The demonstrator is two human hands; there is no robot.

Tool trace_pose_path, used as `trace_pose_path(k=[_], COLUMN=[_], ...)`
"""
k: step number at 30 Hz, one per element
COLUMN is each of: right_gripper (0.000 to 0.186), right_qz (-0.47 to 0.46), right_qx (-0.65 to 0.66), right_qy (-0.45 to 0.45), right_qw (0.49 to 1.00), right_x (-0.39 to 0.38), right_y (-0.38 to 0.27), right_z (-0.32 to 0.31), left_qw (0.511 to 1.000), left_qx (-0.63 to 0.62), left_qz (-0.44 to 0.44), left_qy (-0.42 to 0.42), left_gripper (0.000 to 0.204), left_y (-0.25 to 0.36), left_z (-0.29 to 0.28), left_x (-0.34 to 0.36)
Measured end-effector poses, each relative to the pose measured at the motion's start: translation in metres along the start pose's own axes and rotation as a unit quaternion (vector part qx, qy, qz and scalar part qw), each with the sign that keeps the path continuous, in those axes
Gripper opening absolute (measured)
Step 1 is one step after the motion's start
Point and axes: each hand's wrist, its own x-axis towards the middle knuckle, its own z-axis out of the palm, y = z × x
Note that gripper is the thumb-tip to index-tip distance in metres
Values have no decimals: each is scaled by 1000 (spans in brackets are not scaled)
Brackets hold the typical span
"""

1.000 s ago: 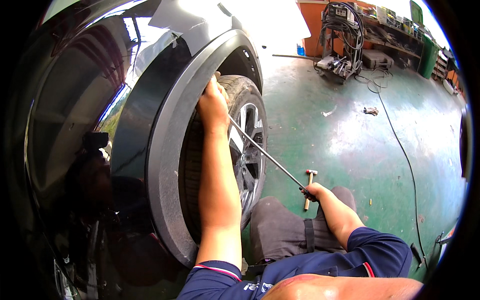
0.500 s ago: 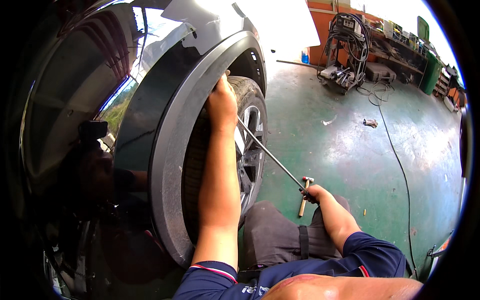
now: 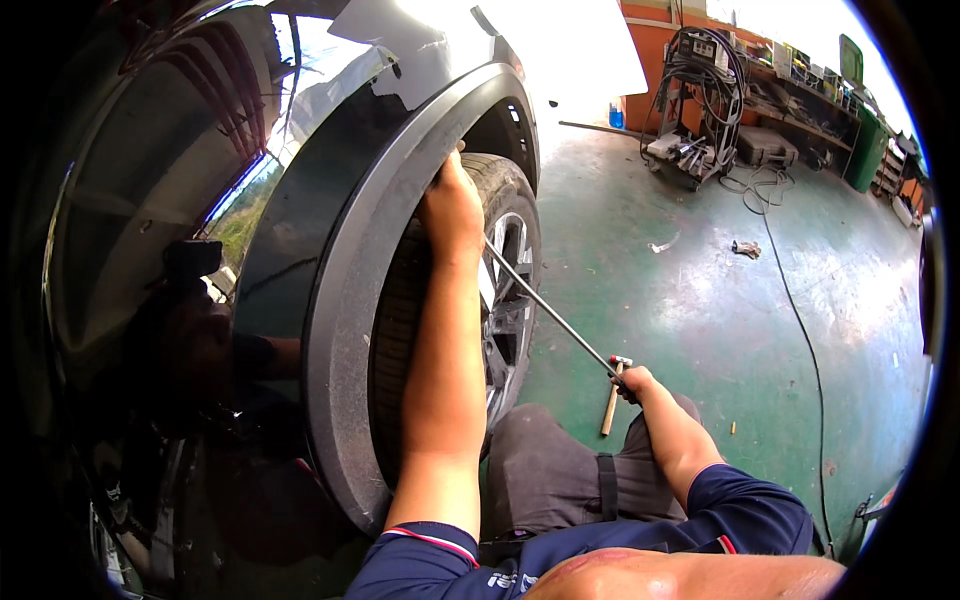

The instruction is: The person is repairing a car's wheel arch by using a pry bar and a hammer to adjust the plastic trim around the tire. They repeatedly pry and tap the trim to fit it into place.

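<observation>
My left hand [image 3: 452, 200] reaches up into the gap between the grey wheel arch trim [image 3: 345, 270] and the tire [image 3: 497, 182]. Its fingers are mostly hidden at the trim's inner edge, so their grip does not show. In my right hand [image 3: 634, 384], low on the right by my knee, is the dark handle end of a long thin metal rod [image 3: 560, 322]. The rod slants up and left past the spoked wheel [image 3: 512, 300], and its far end disappears behind my left wrist. Glossy dark bodywork [image 3: 290, 230] surrounds the arch.
A hammer [image 3: 609, 405] with a wooden handle lies on the green floor beside my right hand. Farther off are a crumpled rag [image 3: 746, 249], a long cable [image 3: 800, 330] and a wheeled machine cart [image 3: 695, 110]. A cluttered workbench [image 3: 800, 95] and a green bin [image 3: 867, 150] stand behind.
The whole view has shifted slightly, with the surroundings a little farther right. Both hands keep about the same places, and the rod stays in my right hand at nearly the same slant.
</observation>
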Motion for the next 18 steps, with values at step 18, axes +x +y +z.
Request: trace_pose_path(k=[18], right_gripper=[22], right_qz=[-1], right_qx=[35], right_qy=[-14], right_qw=[999], right_x=[12], right_y=[5], right_z=[-8], left_qw=[998], left_qx=[-13], left_qz=[-64], left_qy=[-6], left_gripper=[42], left_y=[5], left_z=[-1], left_x=[-7])
